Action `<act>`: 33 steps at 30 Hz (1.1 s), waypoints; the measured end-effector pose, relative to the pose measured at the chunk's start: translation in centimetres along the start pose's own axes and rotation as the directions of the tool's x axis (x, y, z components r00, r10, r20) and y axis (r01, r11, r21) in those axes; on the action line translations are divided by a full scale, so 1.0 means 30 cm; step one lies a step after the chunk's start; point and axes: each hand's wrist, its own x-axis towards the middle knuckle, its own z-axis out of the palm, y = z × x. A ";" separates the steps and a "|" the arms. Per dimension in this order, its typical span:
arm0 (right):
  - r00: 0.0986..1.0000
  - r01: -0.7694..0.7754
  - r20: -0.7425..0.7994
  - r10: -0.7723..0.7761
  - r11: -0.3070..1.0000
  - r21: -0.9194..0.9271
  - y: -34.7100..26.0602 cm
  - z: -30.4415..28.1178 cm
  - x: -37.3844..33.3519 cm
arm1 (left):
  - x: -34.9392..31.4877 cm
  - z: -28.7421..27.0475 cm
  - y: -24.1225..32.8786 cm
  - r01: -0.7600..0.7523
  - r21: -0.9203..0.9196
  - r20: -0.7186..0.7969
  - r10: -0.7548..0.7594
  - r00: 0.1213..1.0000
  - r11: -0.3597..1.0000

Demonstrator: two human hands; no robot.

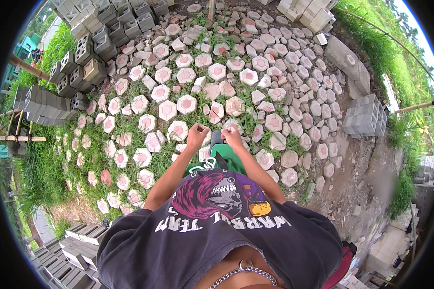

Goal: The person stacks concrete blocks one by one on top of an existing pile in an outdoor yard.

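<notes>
Two bare hands show above ground covered with white, hexagonal concrete pavers with pink centres (186, 104), which lie too many and too overlapped to count exactly, spread left, right and far among green grass (178, 156). The left hand (196, 136) is partly closed, its fingers curled in toward the thumb; the right hand (233, 137) is bent much the same way, facing it and a little apart. Whether either pinches something small cannot be told. One paver (178, 130) lies just left of the left hand in the view, and another, with a tan face (235, 106), lies just beyond the right hand. Between the hands shows one dark grey shape, seemingly footwear (216, 138), with green shorts (232, 158) and a white drawstring (196, 169) on the near side. Grey hollow concrete blocks stand in one stack on the right (365, 117), another on the left (46, 104), and further groups far left (123, 24) and near left (84, 241); dark hollows show in several far-left blocks, their insides too shadowed to read. One silver chain necklace (218, 279) hangs nearest.
</notes>
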 end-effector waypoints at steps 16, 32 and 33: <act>0.989 -0.025 0.145 0.038 0.996 -0.087 -0.423 -0.045 0.715 | 0.784 -0.010 0.295 0.024 0.174 -0.197 0.011 0.980 0.984; 0.996 -0.087 -0.033 0.088 0.996 0.032 -0.922 0.222 1.522 | 1.791 -0.268 0.601 -0.014 0.217 0.089 -0.006 0.996 0.976; 0.996 -0.082 -0.018 0.083 0.996 0.029 -0.962 0.266 1.557 | 1.845 -0.317 0.618 0.011 0.224 0.054 -0.024 0.998 0.975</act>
